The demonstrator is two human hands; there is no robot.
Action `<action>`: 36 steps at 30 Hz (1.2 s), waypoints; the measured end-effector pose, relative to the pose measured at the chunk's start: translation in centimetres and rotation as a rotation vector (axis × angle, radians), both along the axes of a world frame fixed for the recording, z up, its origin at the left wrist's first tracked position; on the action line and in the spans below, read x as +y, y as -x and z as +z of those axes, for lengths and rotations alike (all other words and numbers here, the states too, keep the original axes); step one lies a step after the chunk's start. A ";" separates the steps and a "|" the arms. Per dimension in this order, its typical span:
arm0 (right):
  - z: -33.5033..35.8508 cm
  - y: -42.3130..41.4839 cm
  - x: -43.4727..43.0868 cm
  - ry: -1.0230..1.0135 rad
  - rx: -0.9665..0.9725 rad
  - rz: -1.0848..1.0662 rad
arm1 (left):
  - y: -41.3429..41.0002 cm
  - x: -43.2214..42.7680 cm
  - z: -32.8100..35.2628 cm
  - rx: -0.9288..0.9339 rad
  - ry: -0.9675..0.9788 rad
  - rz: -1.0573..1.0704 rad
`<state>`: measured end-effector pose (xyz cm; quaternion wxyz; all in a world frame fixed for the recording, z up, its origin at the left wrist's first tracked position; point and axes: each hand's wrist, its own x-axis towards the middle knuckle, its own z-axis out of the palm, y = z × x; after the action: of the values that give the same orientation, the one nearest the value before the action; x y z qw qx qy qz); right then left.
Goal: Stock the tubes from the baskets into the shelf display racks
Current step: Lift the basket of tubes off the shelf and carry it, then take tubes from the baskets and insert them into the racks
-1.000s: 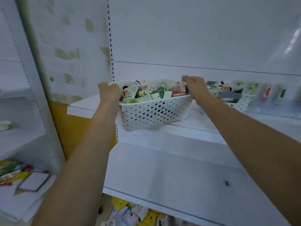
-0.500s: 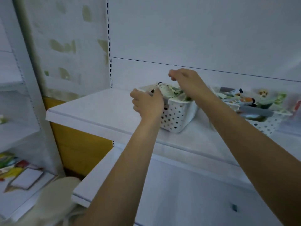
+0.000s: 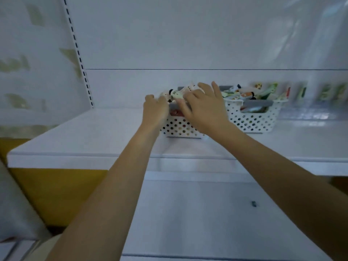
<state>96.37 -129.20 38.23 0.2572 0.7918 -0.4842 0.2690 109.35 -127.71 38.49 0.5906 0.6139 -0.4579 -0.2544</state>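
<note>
Newly spread, right hand (image 3: 205, 109) hides the basket (image 3: 178, 127) front; left hand (image 3: 155, 110) seemingly grips its blurred rim.

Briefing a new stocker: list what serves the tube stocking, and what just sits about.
For the job: left basket, right basket, their tubes, display racks, white shelf.
Lying about: yellow panel, slotted upright, dark speck on lower shelf.

One head-worn, wide-angle view — it looks forward and slightly down across the shelf (image 3: 90, 134) from just outside its front edge, close in, squarely facing the back panel (image 3: 188, 34) — the shelf's left corners in frame.
</note>
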 end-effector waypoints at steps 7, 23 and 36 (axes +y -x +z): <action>-0.1 1.0 -3.0 -0.058 -0.031 0.010 | 1.1 -2.1 -0.4 -0.132 0.039 -0.048; 1.0 8.6 -4.8 0.010 -0.068 -0.053 | 5.2 -4.6 2.7 -0.990 0.290 0.189; 8.5 22.7 -7.9 -0.945 -0.300 0.370 | 14.2 -11.1 6.8 -1.134 -0.100 -0.541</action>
<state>73.70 -137.05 46.72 -0.2519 0.8464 -0.4363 0.1727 95.16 -138.80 45.33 0.1415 0.5427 -0.8263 -0.0509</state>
